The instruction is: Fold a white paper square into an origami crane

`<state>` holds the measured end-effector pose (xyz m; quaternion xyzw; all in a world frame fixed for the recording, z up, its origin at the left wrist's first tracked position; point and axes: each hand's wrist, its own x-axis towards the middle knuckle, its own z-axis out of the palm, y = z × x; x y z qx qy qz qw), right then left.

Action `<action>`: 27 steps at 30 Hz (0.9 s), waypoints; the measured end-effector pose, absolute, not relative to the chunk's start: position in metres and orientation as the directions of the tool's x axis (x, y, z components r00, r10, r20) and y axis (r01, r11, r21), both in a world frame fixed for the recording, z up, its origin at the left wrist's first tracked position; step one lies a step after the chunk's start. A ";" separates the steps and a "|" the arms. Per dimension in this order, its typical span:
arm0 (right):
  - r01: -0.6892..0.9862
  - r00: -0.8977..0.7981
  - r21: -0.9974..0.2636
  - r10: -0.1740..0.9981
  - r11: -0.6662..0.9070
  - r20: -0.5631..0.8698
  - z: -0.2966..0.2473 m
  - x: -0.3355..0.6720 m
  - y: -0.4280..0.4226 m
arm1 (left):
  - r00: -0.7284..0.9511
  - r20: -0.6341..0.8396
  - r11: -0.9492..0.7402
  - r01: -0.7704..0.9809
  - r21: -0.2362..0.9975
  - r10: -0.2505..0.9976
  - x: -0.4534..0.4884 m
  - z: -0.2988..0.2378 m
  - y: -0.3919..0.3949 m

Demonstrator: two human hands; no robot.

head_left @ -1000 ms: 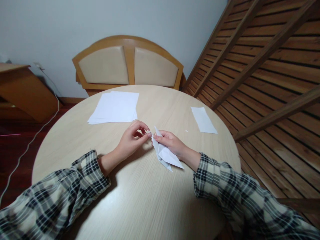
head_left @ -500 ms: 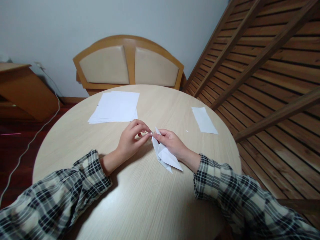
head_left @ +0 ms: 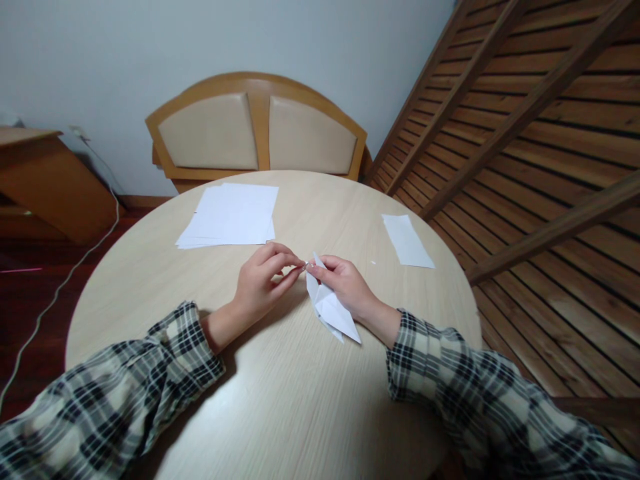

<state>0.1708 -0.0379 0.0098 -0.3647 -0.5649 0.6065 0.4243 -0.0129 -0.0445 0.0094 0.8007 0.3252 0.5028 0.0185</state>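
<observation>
A piece of white folded paper (head_left: 334, 312) with pointed flaps is held above the middle of the round table. My right hand (head_left: 350, 283) grips its upper part, the thumb on top and the other fingers behind. From the other side my left hand (head_left: 263, 279) pinches a small bit at the paper's upper left end between thumb and fingertips. That pinched bit is mostly covered by the fingertips. The paper's pointed flaps hang down toward me, below the right thumb.
A stack of white sheets (head_left: 233, 213) lies at the table's (head_left: 280, 400) far left. To the right are a white paper strip (head_left: 407, 240) and a tiny scrap (head_left: 373, 263). Behind the table stands a padded headboard (head_left: 263, 127); a slatted wooden panel (head_left: 540, 167) leans at right.
The folded paper has turned slightly, its lower points shifting a little left. Both hands keep their hold, with the left fingertips nudged slightly right.
</observation>
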 end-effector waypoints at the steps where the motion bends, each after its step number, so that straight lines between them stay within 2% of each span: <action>1: -0.106 -0.374 -0.994 0.926 0.004 0.043 0.009 0.171 -0.038 | 0.281 0.796 -0.789 0.503 0.354 0.536 -0.013 0.009 -0.045; 6: -0.113 -0.364 -0.993 0.930 0.017 0.057 0.009 0.171 -0.038 | 0.261 0.805 -0.785 0.508 0.355 0.533 -0.012 0.009 -0.046; 12: -0.133 -0.351 -0.991 0.933 0.032 0.077 0.011 0.170 -0.039 | 0.212 0.796 -0.770 0.481 0.420 0.567 -0.010 0.010 -0.047; 21: -0.160 -0.343 -0.986 0.934 0.046 0.099 0.009 0.171 -0.039 | 0.240 0.807 -0.785 0.488 0.381 0.540 -0.009 0.012 -0.048; 27: -0.114 -0.325 -0.990 0.939 0.077 0.111 0.007 0.172 -0.038 | 0.301 0.784 -0.784 0.518 0.344 0.543 -0.009 0.012 -0.050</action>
